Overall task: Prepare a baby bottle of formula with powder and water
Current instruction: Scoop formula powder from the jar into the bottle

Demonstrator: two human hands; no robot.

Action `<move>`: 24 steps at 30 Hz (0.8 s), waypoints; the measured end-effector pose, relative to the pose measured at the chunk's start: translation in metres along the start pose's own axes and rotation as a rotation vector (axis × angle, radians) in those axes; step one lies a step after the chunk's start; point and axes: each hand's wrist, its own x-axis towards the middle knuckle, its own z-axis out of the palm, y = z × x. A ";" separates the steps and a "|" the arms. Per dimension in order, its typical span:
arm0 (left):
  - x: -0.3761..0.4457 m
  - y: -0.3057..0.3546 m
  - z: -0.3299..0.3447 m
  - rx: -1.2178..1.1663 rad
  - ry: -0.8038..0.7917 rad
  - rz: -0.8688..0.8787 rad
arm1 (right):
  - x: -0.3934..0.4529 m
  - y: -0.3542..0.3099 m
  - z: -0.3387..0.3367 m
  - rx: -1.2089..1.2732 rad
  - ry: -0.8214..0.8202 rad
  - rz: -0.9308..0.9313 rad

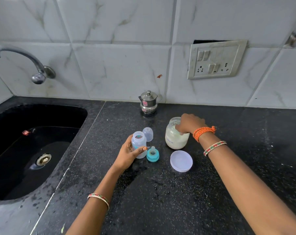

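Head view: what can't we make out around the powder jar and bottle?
- Right hand fingertips: inside the powder jar; whether they hold a scoop is hidden by hand and frosted wall.
- Jar label: too small and partly turned away.
- Baby bottle contents: unclear through translucent wall; left hand covers its lower side.
- Steel pot: lidded, contents hidden.

The left hand (129, 152) is curled around the open baby bottle (139, 145), thumb in front, and holds it upright; its forearm comes from below. The right hand (188, 123) is bent down at the wrist, fingers (179, 128) dipped inside the mouth of the powder jar (177, 135); whether this grip pinches something is hidden.
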 end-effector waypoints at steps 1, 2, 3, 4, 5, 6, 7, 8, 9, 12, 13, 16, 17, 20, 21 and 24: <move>0.001 0.000 0.000 0.003 -0.003 -0.005 | 0.002 -0.002 0.000 0.018 -0.044 0.004; 0.002 0.000 0.000 0.013 -0.007 -0.010 | 0.004 -0.002 -0.002 0.040 -0.086 0.003; 0.002 0.000 -0.002 0.038 -0.009 -0.017 | 0.006 -0.002 -0.004 0.059 -0.119 -0.002; 0.002 0.000 -0.003 0.074 -0.013 -0.023 | 0.007 0.000 -0.007 0.071 -0.142 -0.006; 0.001 0.001 -0.005 0.118 -0.017 -0.028 | 0.007 0.001 -0.009 0.080 -0.152 -0.003; 0.001 0.002 -0.005 0.156 -0.024 -0.036 | 0.007 0.004 -0.010 0.080 -0.146 0.009; -0.001 0.004 -0.004 0.183 -0.026 -0.044 | 0.006 0.006 -0.010 0.066 -0.122 0.021; -0.002 0.008 -0.002 0.192 -0.013 -0.040 | 0.004 0.007 -0.010 0.039 -0.074 0.025; -0.004 0.014 0.002 0.190 0.033 -0.018 | 0.000 0.008 -0.009 -0.001 0.002 0.011; -0.005 0.046 0.016 0.129 0.375 0.173 | -0.012 0.009 -0.005 -0.172 0.301 -0.115; -0.005 0.061 0.022 0.100 0.506 0.266 | -0.016 0.009 -0.005 -0.207 0.377 -0.161; 0.004 0.099 0.042 0.000 0.596 0.358 | -0.019 0.015 -0.005 -0.212 0.420 -0.273; 0.008 0.107 0.050 -0.061 0.534 0.298 | -0.019 0.018 -0.004 -0.189 0.401 -0.297; 0.023 0.117 0.072 -0.322 0.370 -0.076 | -0.018 0.021 0.002 -0.190 0.399 -0.366; 0.029 0.115 0.078 -0.367 0.344 -0.177 | -0.018 0.021 0.004 -0.203 0.406 -0.388; 0.044 0.105 0.091 -0.297 0.305 -0.263 | -0.016 0.022 0.007 -0.216 0.412 -0.430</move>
